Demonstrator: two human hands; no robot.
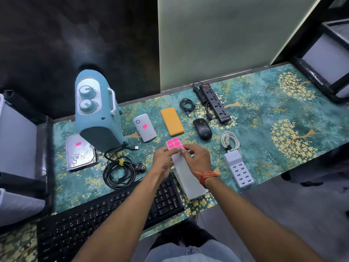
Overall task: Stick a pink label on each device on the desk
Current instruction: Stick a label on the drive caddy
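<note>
My left hand (164, 160) holds a white backing sheet (186, 176) with several pink labels (174, 143) at its top end. My right hand (196, 157) pinches the sheet at a label on its right edge. A pink label sits on the hard drive (80, 154) and another on the white power bank (144, 127). I see no label on the blue heater (98, 112), yellow power bank (172, 121), black mouse (202, 128), power strip (215, 104), white USB charger hub (238, 171) or black keyboard (105, 218).
A coiled black cable (120, 172) lies beside the hard drive, a thin black cable (187, 105) behind the mouse, a white cable (230, 140) above the hub. The desk has a teal patterned cover (283, 120). Chairs stand at both sides.
</note>
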